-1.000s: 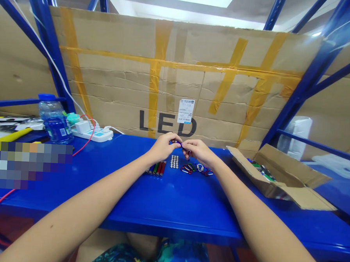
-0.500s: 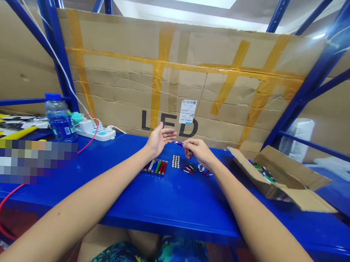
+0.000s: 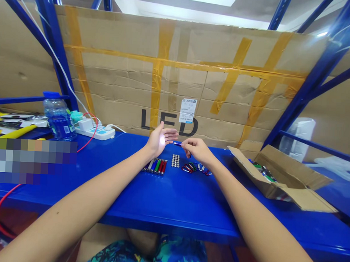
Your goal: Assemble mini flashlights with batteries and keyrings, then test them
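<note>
My right hand (image 3: pixel 195 148) pinches a small blue flashlight (image 3: pixel 178 144), its front end pointing left. My left hand (image 3: pixel 159 140) is raised with fingers stretched out and palm turned to the flashlight. A bright white spot of light shows on that palm. Below the left hand lies a row of slim flashlights (image 3: pixel 157 166) in several colours on the blue table (image 3: pixel 171 201). Rows of silver button cells (image 3: pixel 175 160) lie right of them. Under my right hand is a cluster of coloured carabiner clips (image 3: pixel 195 168).
An open cardboard box (image 3: pixel 281 171) holding coloured flashlights stands on the right. To the left are a blue-capped bottle (image 3: pixel 58 119), a white power strip (image 3: pixel 100 132) and a red cable (image 3: pixel 89 140). A taped cardboard sheet (image 3: pixel 121 89) closes off the back.
A bright light spot has appeared on my left palm, which was unlit before. Both hands stay nearly in place, with the flashlight still in my right hand.
</note>
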A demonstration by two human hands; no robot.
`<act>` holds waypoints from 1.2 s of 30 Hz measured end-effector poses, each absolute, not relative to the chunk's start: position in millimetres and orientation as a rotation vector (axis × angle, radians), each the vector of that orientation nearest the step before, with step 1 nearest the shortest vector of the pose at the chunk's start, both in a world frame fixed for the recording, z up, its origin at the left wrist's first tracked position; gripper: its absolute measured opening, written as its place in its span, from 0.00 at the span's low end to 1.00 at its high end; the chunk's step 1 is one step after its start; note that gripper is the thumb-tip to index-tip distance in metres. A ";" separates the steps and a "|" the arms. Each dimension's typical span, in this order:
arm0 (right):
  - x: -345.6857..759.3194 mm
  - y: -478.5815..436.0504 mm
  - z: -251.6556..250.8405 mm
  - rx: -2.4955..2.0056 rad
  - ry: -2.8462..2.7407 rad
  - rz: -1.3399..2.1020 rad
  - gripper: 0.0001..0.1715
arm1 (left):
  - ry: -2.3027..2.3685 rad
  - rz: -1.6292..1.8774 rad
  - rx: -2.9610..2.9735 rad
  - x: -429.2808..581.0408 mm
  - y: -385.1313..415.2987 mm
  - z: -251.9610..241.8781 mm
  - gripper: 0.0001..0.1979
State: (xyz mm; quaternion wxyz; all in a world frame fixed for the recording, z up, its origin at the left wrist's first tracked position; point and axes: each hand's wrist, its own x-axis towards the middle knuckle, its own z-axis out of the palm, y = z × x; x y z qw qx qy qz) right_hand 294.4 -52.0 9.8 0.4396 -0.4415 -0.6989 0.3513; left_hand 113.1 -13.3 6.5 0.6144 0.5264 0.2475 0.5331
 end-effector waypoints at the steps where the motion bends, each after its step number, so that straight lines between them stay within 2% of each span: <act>1: 293.8 -52.7 10.1 -1.092 -1.739 0.873 0.08 | 0.571 1.230 1.221 113.5 -13.7 6.5 0.33; 7: 292.2 -54.6 10.6 -1.091 -1.696 0.936 0.07 | 0.552 1.225 1.206 115.0 -15.2 7.7 0.33; 13: 293.6 -54.6 11.6 -1.017 -1.668 1.034 0.11 | 0.542 1.211 1.203 117.0 -19.1 9.4 0.34; 21: 294.1 -54.3 10.6 -1.061 -1.673 0.989 0.07 | 0.532 1.211 1.222 118.0 -21.3 9.7 0.35; 36: 294.2 -55.4 13.0 -1.096 -1.728 0.952 0.06 | 0.532 1.211 1.230 115.7 -18.9 9.0 0.35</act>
